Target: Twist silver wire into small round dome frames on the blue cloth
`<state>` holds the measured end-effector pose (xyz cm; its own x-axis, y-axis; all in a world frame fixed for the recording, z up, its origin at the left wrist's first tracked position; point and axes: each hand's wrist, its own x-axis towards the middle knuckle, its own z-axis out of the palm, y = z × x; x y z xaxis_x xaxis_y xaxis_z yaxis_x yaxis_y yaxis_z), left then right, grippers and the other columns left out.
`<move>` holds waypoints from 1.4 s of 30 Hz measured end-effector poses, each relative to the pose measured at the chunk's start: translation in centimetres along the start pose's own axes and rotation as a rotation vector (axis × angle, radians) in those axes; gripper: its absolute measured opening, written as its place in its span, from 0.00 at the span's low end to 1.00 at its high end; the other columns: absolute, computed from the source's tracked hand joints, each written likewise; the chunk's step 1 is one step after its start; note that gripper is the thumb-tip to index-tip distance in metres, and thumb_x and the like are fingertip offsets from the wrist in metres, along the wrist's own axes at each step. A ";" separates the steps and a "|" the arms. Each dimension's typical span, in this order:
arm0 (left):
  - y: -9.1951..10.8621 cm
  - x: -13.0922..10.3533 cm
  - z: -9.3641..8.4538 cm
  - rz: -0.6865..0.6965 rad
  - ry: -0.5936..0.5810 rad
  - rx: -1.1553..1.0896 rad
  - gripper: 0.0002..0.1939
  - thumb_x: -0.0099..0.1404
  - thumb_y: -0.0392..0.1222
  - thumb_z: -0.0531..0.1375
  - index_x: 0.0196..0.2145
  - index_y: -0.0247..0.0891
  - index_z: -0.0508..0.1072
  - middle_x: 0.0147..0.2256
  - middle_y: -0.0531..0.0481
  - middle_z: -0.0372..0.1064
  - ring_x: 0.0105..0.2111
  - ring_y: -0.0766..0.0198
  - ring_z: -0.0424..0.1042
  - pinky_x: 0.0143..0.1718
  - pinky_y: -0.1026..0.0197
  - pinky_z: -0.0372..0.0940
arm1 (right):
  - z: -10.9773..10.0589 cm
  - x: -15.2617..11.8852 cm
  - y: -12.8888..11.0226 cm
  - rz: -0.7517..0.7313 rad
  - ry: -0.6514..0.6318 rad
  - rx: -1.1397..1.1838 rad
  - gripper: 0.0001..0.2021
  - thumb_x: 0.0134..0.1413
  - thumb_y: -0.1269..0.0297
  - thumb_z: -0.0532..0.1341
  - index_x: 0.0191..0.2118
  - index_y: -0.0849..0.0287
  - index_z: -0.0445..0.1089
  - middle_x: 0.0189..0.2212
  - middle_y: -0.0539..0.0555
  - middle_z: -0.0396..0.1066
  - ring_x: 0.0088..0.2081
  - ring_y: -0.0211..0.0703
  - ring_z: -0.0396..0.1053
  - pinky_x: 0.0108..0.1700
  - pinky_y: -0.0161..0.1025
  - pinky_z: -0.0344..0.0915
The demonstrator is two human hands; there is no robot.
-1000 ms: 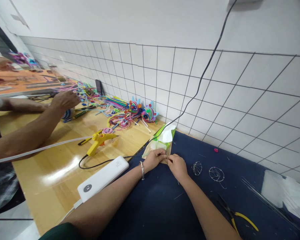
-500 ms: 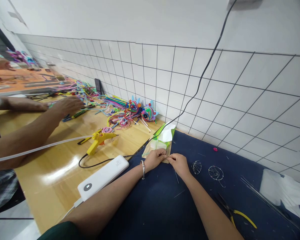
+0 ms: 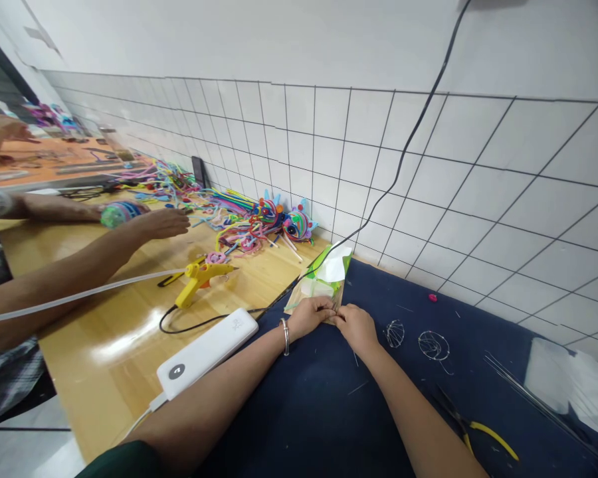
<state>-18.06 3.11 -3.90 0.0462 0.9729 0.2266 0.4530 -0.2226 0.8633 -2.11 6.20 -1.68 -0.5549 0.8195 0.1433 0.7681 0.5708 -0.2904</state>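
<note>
My left hand (image 3: 311,315), with a silver bangle at the wrist, is closed in a pinch. My right hand (image 3: 356,326) pinches right beside it, the fingertips of both meeting. Whatever lies between them is too small to make out. Just beyond and under the fingertips is a green and white packet (image 3: 335,267) on a light brown piece. A thin wire (image 3: 356,359) shows below my right hand. To the right, on the dark blue cloth (image 3: 309,411), lie a small wire shape (image 3: 394,334) and a round wire hoop (image 3: 434,346) with thin wires across it.
Yellow-handled pliers (image 3: 493,438) and long wires (image 3: 518,385) lie at right. A white power bank (image 3: 206,352) and yellow glue gun (image 3: 199,280) are at left. A black cable (image 3: 403,149) crosses the view. A co-worker's arms (image 3: 94,262) reach over the table near pipe cleaners (image 3: 234,219).
My hands stay pinched together, with the right hand shifted slightly left over the wire. The co-worker's nearer hand has moved right, and a colourful ball shows by the other hand.
</note>
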 end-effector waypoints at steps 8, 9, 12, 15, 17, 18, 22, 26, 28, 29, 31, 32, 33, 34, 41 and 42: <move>0.2 -0.1 -0.1 0.002 0.019 -0.006 0.07 0.56 0.39 0.55 0.24 0.33 0.68 0.23 0.55 0.61 0.25 0.70 0.59 0.28 0.69 0.55 | 0.4 -0.6 -0.5 -0.019 0.045 -0.057 0.10 0.55 0.59 0.54 0.30 0.56 0.67 0.30 0.51 0.67 0.32 0.37 0.63 0.31 0.32 0.52; 0.1 -0.2 -0.1 -0.001 0.024 -0.006 0.07 0.56 0.39 0.55 0.24 0.33 0.68 0.22 0.56 0.61 0.25 0.70 0.59 0.27 0.69 0.55 | 0.5 -0.6 -0.5 -0.020 0.049 -0.061 0.10 0.55 0.59 0.54 0.30 0.56 0.67 0.30 0.51 0.67 0.33 0.37 0.63 0.31 0.32 0.52; 0.1 -0.2 -0.1 -0.008 0.039 -0.008 0.07 0.56 0.39 0.55 0.24 0.33 0.68 0.22 0.56 0.60 0.24 0.70 0.58 0.27 0.69 0.54 | 0.5 -0.6 -0.5 -0.022 0.057 -0.069 0.10 0.55 0.58 0.53 0.30 0.56 0.67 0.31 0.51 0.67 0.33 0.37 0.64 0.32 0.32 0.52; 0.1 -0.2 0.0 -0.012 0.042 -0.018 0.07 0.56 0.39 0.55 0.24 0.33 0.68 0.22 0.56 0.60 0.24 0.70 0.58 0.26 0.70 0.54 | 0.6 -0.6 -0.5 -0.020 0.058 -0.073 0.10 0.55 0.59 0.54 0.29 0.56 0.67 0.30 0.51 0.67 0.34 0.37 0.64 0.32 0.32 0.53; 0.0 -0.1 0.0 -0.016 0.042 -0.026 0.07 0.55 0.39 0.56 0.24 0.33 0.68 0.22 0.56 0.60 0.24 0.70 0.58 0.26 0.69 0.54 | 0.6 -0.5 -0.5 -0.019 0.054 -0.073 0.10 0.55 0.59 0.54 0.28 0.56 0.67 0.30 0.51 0.67 0.34 0.37 0.64 0.31 0.32 0.53; 0.0 -0.1 0.0 -0.019 0.043 -0.030 0.07 0.55 0.39 0.56 0.24 0.33 0.69 0.22 0.55 0.60 0.24 0.70 0.58 0.26 0.69 0.55 | 0.7 -0.5 -0.5 -0.018 0.052 -0.071 0.09 0.54 0.59 0.55 0.28 0.56 0.67 0.30 0.51 0.67 0.34 0.37 0.64 0.31 0.32 0.53; -0.4 -0.1 0.1 -0.034 0.049 -0.044 0.08 0.54 0.41 0.57 0.23 0.33 0.70 0.22 0.55 0.62 0.24 0.69 0.59 0.26 0.69 0.55 | 0.6 -0.5 -0.5 -0.014 0.050 -0.067 0.10 0.55 0.58 0.54 0.29 0.56 0.68 0.30 0.51 0.68 0.33 0.36 0.64 0.31 0.32 0.53; -0.4 -0.1 0.3 -0.042 0.057 -0.063 0.08 0.54 0.41 0.57 0.23 0.33 0.69 0.22 0.55 0.61 0.24 0.70 0.59 0.26 0.69 0.55 | 0.7 -0.6 -0.5 -0.014 0.061 -0.068 0.10 0.55 0.58 0.54 0.29 0.56 0.68 0.30 0.51 0.68 0.33 0.37 0.64 0.31 0.32 0.53; -0.1 -0.2 0.5 -0.037 0.056 -0.077 0.08 0.54 0.41 0.57 0.23 0.33 0.68 0.22 0.55 0.60 0.24 0.70 0.58 0.27 0.69 0.55 | 0.8 -0.7 -0.5 -0.019 0.067 -0.069 0.10 0.55 0.59 0.54 0.29 0.56 0.68 0.30 0.51 0.68 0.34 0.37 0.64 0.32 0.32 0.53; 0.0 -0.2 0.5 -0.034 0.055 -0.085 0.08 0.55 0.41 0.57 0.22 0.33 0.67 0.21 0.55 0.59 0.24 0.70 0.58 0.27 0.69 0.55 | 0.8 -0.7 -0.5 -0.020 0.069 -0.070 0.10 0.55 0.59 0.54 0.29 0.56 0.68 0.30 0.51 0.68 0.34 0.38 0.64 0.32 0.32 0.53; 0.3 -0.2 0.6 -0.030 0.059 -0.103 0.09 0.55 0.41 0.56 0.22 0.33 0.66 0.21 0.56 0.58 0.24 0.71 0.57 0.26 0.69 0.55 | 0.9 -0.8 -0.5 -0.023 0.070 -0.071 0.10 0.55 0.59 0.54 0.29 0.57 0.68 0.30 0.52 0.68 0.35 0.38 0.64 0.33 0.32 0.54; 0.4 -0.3 0.7 -0.031 0.064 -0.114 0.09 0.56 0.41 0.56 0.22 0.33 0.65 0.21 0.56 0.57 0.24 0.71 0.57 0.26 0.69 0.54 | 0.9 -0.9 -0.4 -0.026 0.069 -0.071 0.10 0.56 0.59 0.53 0.29 0.57 0.68 0.30 0.52 0.68 0.34 0.38 0.64 0.33 0.32 0.54; 0.5 -0.3 0.7 -0.033 0.070 -0.125 0.10 0.56 0.41 0.56 0.22 0.33 0.65 0.21 0.56 0.57 0.24 0.71 0.57 0.26 0.69 0.55 | 0.8 -0.9 -0.4 -0.030 0.069 -0.070 0.10 0.56 0.59 0.53 0.29 0.56 0.68 0.30 0.52 0.68 0.34 0.38 0.64 0.33 0.32 0.54; 0.5 -0.3 0.7 -0.035 0.075 -0.137 0.10 0.56 0.42 0.56 0.22 0.33 0.64 0.21 0.56 0.57 0.24 0.70 0.57 0.26 0.69 0.55 | 0.8 -1.0 -0.4 -0.036 0.069 -0.069 0.11 0.56 0.60 0.53 0.30 0.56 0.68 0.30 0.52 0.68 0.34 0.38 0.64 0.33 0.32 0.54; 0.3 -0.3 0.9 -0.065 0.084 -0.207 0.11 0.56 0.44 0.56 0.22 0.33 0.64 0.21 0.56 0.57 0.23 0.71 0.56 0.25 0.69 0.55 | 0.9 -1.0 -0.3 -0.055 0.079 -0.067 0.11 0.56 0.61 0.52 0.28 0.56 0.68 0.29 0.51 0.67 0.33 0.36 0.63 0.33 0.31 0.54; 0.3 -0.3 1.0 -0.069 0.082 -0.213 0.12 0.55 0.44 0.56 0.21 0.33 0.64 0.21 0.56 0.57 0.23 0.71 0.56 0.25 0.69 0.55 | 1.0 -1.0 -0.3 -0.055 0.081 -0.067 0.11 0.56 0.61 0.52 0.28 0.56 0.68 0.29 0.51 0.67 0.33 0.36 0.63 0.32 0.31 0.54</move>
<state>-17.10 2.84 -4.14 -0.0548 0.9799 0.1916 0.2542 -0.1719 0.9518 -2.08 5.17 -2.64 -0.5713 0.7866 0.2343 0.7582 0.6151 -0.2164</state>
